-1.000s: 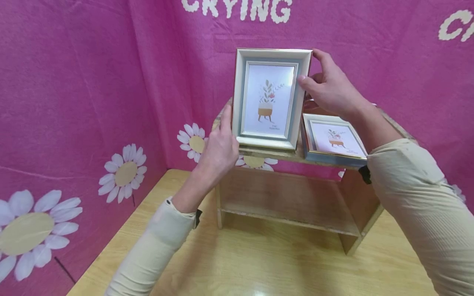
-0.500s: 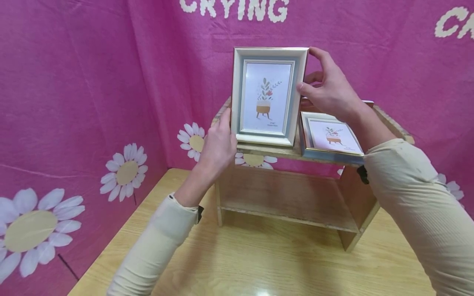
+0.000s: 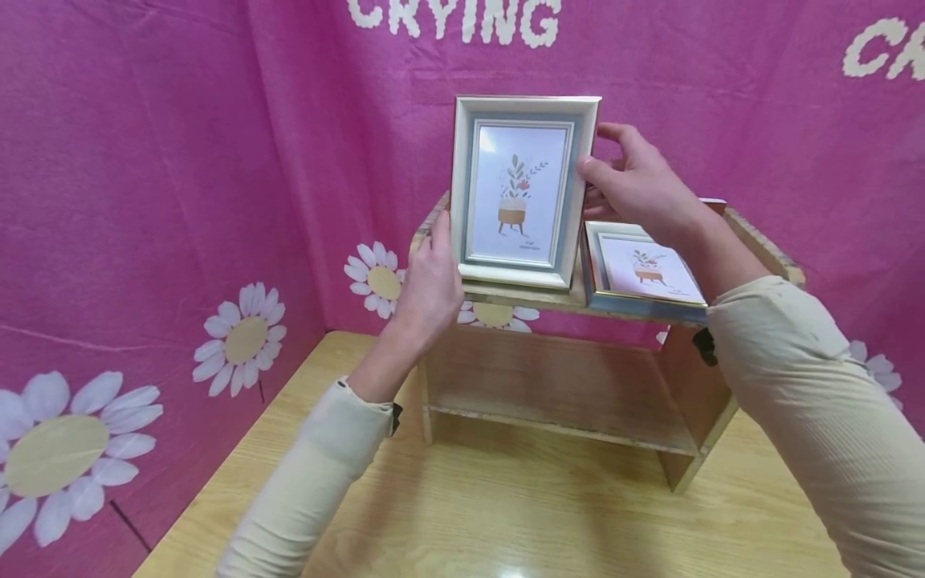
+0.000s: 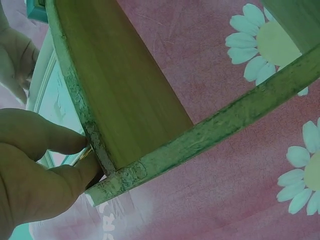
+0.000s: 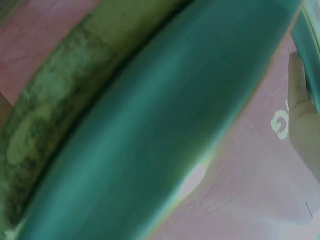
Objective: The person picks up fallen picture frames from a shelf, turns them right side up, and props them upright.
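Note:
A picture frame (image 3: 525, 274), cream with a blue-grey inner border and a potted-plant print, stands nearly upright at the left part of the wooden shelf's top. My left hand (image 3: 429, 281) grips its lower left edge, and the left wrist view has that hand's thumb and finger (image 4: 70, 137) pinching it beside the board's corner. At the right edge, the thumb of my right hand (image 3: 643, 189) lies on the front, with fingers partly hidden behind. A second, matching frame (image 3: 646, 303) lies face up below my right forearm; its blue-grey side (image 5: 145, 125) fills much of the right wrist view.
The small wooden shelf unit (image 3: 564, 385) has a lower board and a raised right rim. It stands on a light wood-grain surface (image 3: 506, 522). Pink cloth (image 3: 217, 160) with daisies and white letters hangs behind and to the left.
My right hand has shifted slightly down along the frame's right edge, its index finger coming away from the top corner. The left hand keeps its grip, and the lying frame stays put.

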The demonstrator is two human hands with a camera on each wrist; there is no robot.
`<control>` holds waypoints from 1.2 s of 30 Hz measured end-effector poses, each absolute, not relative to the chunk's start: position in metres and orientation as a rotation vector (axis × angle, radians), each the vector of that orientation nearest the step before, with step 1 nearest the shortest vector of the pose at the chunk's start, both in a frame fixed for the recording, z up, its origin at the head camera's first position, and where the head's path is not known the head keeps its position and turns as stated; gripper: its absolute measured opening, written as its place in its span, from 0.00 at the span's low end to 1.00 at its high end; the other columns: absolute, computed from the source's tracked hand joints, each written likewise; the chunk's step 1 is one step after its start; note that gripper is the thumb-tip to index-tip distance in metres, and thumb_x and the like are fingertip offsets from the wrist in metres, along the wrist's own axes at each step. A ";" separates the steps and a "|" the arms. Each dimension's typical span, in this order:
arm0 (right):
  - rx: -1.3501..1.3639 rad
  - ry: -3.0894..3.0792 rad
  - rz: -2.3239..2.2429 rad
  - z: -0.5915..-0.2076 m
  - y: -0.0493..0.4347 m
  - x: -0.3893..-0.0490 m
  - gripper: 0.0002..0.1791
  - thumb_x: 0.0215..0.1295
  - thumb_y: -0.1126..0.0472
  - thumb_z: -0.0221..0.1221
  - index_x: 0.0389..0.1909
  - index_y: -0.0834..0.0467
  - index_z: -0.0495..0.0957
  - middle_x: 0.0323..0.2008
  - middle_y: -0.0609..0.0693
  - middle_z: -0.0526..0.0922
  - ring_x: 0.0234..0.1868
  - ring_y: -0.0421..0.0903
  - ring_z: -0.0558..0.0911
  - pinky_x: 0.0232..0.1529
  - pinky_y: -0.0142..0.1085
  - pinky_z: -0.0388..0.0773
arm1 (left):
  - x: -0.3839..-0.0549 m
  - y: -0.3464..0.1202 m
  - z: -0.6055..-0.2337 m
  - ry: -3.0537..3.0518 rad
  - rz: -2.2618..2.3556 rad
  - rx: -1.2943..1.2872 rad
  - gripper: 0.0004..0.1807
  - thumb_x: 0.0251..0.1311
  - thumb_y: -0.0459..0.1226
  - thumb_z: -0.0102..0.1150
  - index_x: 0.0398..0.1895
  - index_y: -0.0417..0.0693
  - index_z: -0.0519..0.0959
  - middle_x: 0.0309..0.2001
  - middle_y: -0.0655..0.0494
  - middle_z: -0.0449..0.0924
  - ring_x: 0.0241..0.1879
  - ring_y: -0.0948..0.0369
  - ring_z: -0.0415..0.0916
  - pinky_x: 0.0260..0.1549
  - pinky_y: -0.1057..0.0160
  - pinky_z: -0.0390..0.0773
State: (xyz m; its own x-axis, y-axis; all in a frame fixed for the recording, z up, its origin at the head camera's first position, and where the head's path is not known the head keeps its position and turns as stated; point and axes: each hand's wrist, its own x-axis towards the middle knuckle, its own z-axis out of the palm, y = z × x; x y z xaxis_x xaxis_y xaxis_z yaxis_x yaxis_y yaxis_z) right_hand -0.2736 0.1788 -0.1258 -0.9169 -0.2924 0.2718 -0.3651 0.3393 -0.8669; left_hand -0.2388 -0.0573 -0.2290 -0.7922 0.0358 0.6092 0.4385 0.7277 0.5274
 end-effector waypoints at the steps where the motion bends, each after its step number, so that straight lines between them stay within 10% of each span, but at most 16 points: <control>1: 0.644 -2.533 1.709 -0.128 0.179 -0.275 0.33 0.77 0.46 0.46 0.75 0.54 0.48 0.47 0.54 0.80 0.38 0.41 0.85 0.40 0.33 0.85 | -0.239 -0.057 -0.229 -2.345 -0.915 -0.366 0.30 0.68 0.23 0.48 0.72 0.39 0.55 0.60 0.37 0.73 0.62 0.49 0.72 0.59 0.52 0.76; 7: 0.884 -2.502 2.190 -0.142 0.172 -0.286 0.42 0.68 0.27 0.25 0.74 0.48 0.56 0.59 0.51 0.75 0.53 0.43 0.81 0.48 0.39 0.81 | -0.237 -0.057 -0.230 -2.314 -0.929 -0.402 0.32 0.63 0.19 0.52 0.69 0.40 0.58 0.58 0.37 0.75 0.60 0.49 0.74 0.60 0.52 0.76; 22: 0.953 -2.049 2.765 -0.147 0.170 -0.298 0.47 0.64 0.22 0.28 0.62 0.54 0.70 0.48 0.52 0.85 0.46 0.44 0.86 0.46 0.37 0.84 | -0.234 -0.060 -0.233 -2.344 -0.926 -0.388 0.38 0.62 0.19 0.51 0.74 0.43 0.52 0.63 0.39 0.71 0.55 0.48 0.76 0.53 0.51 0.81; 36: 1.080 -2.143 2.622 -0.151 0.170 -0.299 0.50 0.62 0.21 0.21 0.76 0.49 0.53 0.65 0.51 0.68 0.62 0.44 0.73 0.60 0.37 0.73 | -0.234 -0.061 -0.232 -2.347 -0.942 -0.411 0.34 0.67 0.23 0.49 0.75 0.41 0.52 0.63 0.37 0.69 0.62 0.49 0.72 0.58 0.52 0.77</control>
